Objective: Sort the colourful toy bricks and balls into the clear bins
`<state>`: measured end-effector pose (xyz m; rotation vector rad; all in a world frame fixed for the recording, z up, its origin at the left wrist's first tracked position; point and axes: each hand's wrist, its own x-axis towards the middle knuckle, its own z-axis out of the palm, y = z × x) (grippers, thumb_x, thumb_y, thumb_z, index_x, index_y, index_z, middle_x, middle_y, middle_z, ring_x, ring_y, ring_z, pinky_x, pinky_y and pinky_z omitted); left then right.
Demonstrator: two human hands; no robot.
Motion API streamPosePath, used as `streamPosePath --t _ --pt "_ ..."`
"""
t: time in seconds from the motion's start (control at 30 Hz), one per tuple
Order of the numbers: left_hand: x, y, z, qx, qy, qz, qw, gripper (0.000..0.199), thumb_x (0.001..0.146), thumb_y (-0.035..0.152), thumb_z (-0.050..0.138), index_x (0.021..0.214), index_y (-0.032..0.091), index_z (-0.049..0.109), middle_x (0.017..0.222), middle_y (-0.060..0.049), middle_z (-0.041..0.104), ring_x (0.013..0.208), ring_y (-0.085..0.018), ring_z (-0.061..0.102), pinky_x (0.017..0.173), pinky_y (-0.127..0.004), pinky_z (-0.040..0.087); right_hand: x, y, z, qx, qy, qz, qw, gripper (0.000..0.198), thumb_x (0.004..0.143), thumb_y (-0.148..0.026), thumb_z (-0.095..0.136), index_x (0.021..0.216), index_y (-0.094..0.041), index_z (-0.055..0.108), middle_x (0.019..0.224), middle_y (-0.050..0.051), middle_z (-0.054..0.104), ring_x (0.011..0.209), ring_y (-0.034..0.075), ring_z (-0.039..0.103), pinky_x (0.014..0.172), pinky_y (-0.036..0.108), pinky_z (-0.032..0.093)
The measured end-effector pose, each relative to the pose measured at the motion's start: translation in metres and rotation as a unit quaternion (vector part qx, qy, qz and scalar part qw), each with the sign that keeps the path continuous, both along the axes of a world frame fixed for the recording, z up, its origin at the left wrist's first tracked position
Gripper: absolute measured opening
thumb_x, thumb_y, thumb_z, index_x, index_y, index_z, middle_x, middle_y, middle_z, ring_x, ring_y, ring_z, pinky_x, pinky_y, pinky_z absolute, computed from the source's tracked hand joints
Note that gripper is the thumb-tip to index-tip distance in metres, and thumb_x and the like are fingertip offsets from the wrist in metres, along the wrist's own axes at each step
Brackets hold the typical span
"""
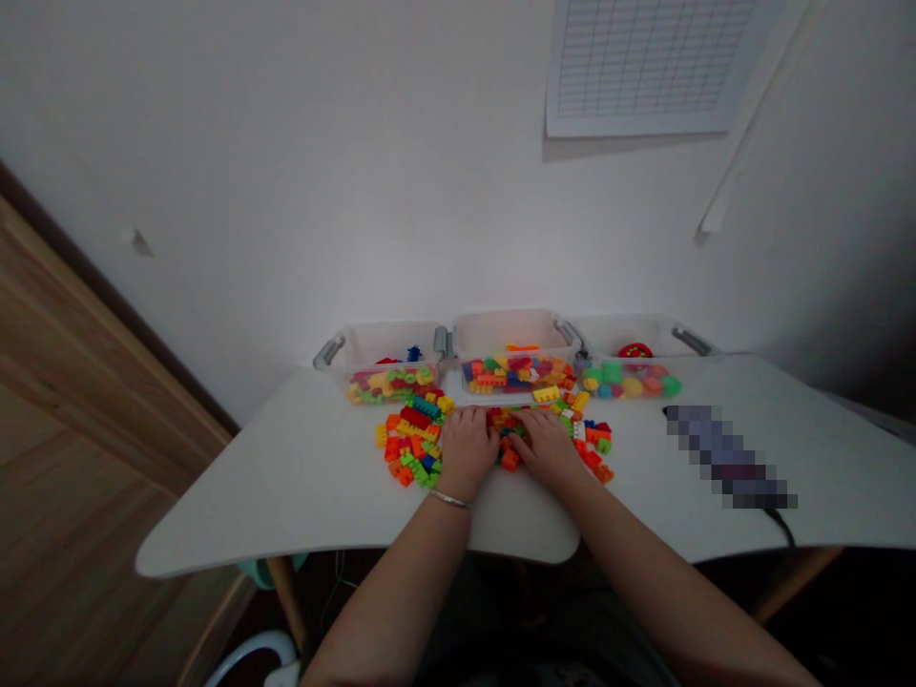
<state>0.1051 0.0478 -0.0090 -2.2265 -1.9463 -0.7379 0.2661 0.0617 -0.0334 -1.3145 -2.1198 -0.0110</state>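
My left hand (468,447) rests on a spread pile of toy building bricks (416,434), its fingers reaching forward over them and the thumb apart on the right. A bracelet circles the left wrist. Across from it, my right hand (550,447) lies over the pile's other side, thumb and forefinger apart and pointing left. Between the two hands are red and green bricks and an orange brick (510,460). No brick is plainly held in either hand, though the fingertips are partly hidden among the pieces. More bricks (593,437) in orange, white, blue and green lie right of my right hand.
Along the wall stand three clear bins: the left (386,334) and middle (508,329) hold bricks, the right (622,329) holds round coloured pieces. A blurred-out device (730,458) with a cable lies on the white table (286,496). A printed grid sheet (644,67) hangs above.
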Motion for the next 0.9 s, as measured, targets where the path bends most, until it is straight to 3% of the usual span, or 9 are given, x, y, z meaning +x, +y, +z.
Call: streamPosePath --t 0.23,0.43,0.67,0.9 --pt "-0.001 0.002 0.0 -0.005 -0.003 -0.024 1.0 0.024 0.084 0.019 0.055 0.107 0.016 0.062 0.108 -0.009 0.067 0.108 -0.026 0.056 0.097 -0.039 0.043 -0.004 0.001 0.003 -0.006 -0.02 -0.001 1.0 0.041 0.087 -0.026 0.053 0.126 -0.014 0.062 0.121 0.011 0.066 0.113 0.028 0.054 0.104 0.044 0.039" --pt "-0.002 0.002 0.003 -0.005 -0.029 -0.039 0.999 0.026 0.084 0.013 0.052 0.108 0.016 0.062 0.108 -0.009 0.067 0.107 -0.024 0.058 0.097 -0.036 0.044 -0.01 0.003 0.014 -0.051 -0.015 -0.018 0.998 0.042 0.085 -0.023 0.056 0.126 -0.017 0.063 0.119 0.009 0.069 0.112 0.027 0.055 0.103 0.041 0.04" --pt "-0.004 0.006 0.003 -0.019 -0.071 -0.038 0.997 0.026 0.084 0.01 0.051 0.108 0.015 0.062 0.11 -0.01 0.066 0.108 -0.022 0.058 0.099 -0.035 0.045 -0.018 0.005 0.025 -0.078 -0.042 -0.039 0.995 0.038 0.087 -0.034 0.059 0.12 -0.017 0.066 0.117 0.01 0.069 0.109 0.028 0.057 0.101 0.041 0.04" --pt "-0.006 0.01 -0.002 -0.001 -0.11 -0.035 0.993 0.041 0.084 0.005 0.046 0.122 0.016 0.057 0.117 -0.009 0.064 0.112 -0.021 0.057 0.1 -0.035 0.043 -0.021 0.01 0.019 -0.073 -0.007 -0.057 0.996 0.026 0.088 -0.026 0.055 0.108 -0.017 0.068 0.109 0.01 0.07 0.106 0.026 0.057 0.099 0.039 0.039"
